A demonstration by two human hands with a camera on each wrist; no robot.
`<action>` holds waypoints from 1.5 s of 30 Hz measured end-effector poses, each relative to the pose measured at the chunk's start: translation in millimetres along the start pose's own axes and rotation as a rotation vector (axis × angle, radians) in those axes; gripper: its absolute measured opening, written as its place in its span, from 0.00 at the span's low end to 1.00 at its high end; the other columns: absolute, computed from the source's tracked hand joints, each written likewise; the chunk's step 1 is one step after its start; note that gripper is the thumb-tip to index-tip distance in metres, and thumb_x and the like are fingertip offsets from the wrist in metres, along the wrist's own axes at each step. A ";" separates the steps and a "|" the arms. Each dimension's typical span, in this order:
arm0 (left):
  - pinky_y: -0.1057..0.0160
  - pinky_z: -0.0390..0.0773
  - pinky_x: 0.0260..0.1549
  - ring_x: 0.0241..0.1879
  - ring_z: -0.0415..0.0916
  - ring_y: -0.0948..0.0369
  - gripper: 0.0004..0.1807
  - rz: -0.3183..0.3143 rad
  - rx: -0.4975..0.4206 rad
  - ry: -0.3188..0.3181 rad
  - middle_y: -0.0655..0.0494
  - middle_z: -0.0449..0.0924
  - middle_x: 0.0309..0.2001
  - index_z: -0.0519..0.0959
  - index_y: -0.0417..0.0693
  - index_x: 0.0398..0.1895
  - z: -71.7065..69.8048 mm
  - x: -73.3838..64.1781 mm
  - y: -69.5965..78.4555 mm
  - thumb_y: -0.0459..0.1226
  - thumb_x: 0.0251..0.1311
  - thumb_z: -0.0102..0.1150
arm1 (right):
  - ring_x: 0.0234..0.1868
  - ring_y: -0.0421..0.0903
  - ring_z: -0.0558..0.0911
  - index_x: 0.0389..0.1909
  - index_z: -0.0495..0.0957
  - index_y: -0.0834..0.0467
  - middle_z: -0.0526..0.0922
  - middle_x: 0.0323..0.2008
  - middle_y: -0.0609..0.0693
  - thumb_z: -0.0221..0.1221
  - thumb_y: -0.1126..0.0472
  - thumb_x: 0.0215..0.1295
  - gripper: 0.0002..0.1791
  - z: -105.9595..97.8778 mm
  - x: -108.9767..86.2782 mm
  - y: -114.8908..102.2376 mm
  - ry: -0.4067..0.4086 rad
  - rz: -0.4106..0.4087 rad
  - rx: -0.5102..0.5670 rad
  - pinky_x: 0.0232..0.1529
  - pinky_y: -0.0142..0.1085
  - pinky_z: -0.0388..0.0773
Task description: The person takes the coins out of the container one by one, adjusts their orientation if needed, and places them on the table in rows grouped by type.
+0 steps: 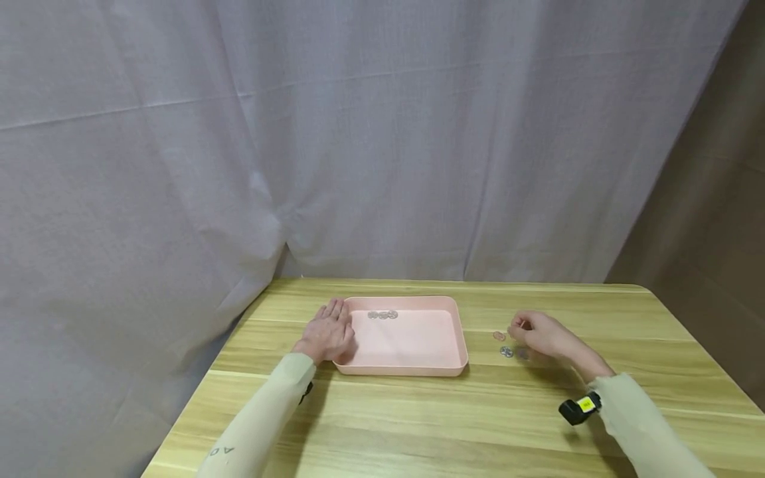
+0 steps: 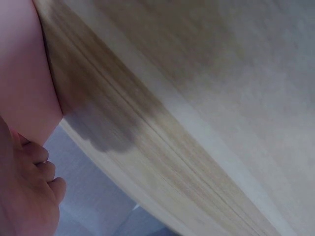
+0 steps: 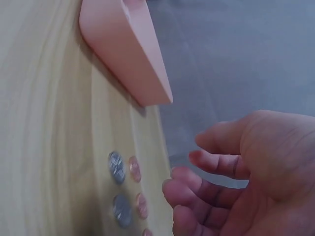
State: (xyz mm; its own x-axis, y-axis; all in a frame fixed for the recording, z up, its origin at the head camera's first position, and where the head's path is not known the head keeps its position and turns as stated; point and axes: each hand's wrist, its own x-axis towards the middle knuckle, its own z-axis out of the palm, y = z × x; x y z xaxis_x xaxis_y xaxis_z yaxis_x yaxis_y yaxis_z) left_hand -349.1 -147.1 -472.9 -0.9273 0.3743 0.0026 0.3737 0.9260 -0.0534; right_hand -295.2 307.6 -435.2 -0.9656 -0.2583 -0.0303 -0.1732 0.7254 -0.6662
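My left hand (image 1: 325, 333) rests at the left rim of a shallow pink tray (image 1: 406, 370), its fingers extended toward the back. In the tray, a short row of small shiny coin-like discs (image 1: 383, 315) lies near the back wall. Right of the tray, my right hand (image 1: 540, 335) hovers over the table with loosely bent fingers. The right wrist view shows a gap between thumb and forefinger, with nothing visible held. Beside that hand lie silver coin-like discs (image 3: 117, 167) and reddish ones (image 3: 135, 168). In the left wrist view, the left fingers (image 2: 44, 172) show at the edge.
The wood-grain table (image 1: 418, 425) carries everything. Directly behind its back edge hangs a grey curtain (image 1: 382, 166). A black wrist strap device with a yellow label (image 1: 578, 408) is on the right wrist.
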 end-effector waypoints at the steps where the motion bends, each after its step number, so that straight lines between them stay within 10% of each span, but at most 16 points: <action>1: 0.51 0.50 0.77 0.78 0.46 0.48 0.33 -0.001 0.001 0.000 0.42 0.50 0.78 0.50 0.37 0.77 0.0 0.1 0.1 0.46 0.75 0.24 | 0.24 0.45 0.76 0.38 0.75 0.63 0.78 0.32 0.55 0.53 0.58 0.72 0.10 -0.1 1.3 -3.7 -0.002 -0.008 -0.004 0.21 0.35 0.75; 30: 0.50 0.49 0.77 0.78 0.46 0.47 0.33 0.002 0.014 0.000 0.41 0.48 0.78 0.49 0.36 0.77 2.9 -0.4 -3.3 0.46 0.76 0.25 | 0.19 0.42 0.76 0.39 0.77 0.58 0.77 0.24 0.49 0.56 0.60 0.68 0.06 28.0 59.2 -83.6 -0.056 -0.180 -0.108 0.16 0.30 0.69; 45: 0.50 0.49 0.78 0.78 0.45 0.47 0.33 -0.003 0.012 0.000 0.41 0.48 0.78 0.49 0.36 0.77 3.8 0.4 -3.2 0.47 0.75 0.24 | 0.27 0.52 0.82 0.43 0.77 0.58 0.80 0.30 0.54 0.57 0.58 0.68 0.09 56.4 91.8 -109.6 -0.075 -0.071 -0.073 0.20 0.33 0.77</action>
State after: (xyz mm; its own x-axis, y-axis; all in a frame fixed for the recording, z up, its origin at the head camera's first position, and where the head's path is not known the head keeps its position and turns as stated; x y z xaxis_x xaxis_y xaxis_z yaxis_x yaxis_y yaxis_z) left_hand -350.8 -150.0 -476.5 -0.9286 0.3711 0.0028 0.3701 0.9267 -0.0655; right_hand -353.9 168.4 -407.0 -0.9337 -0.3556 -0.0427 -0.2565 0.7472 -0.6131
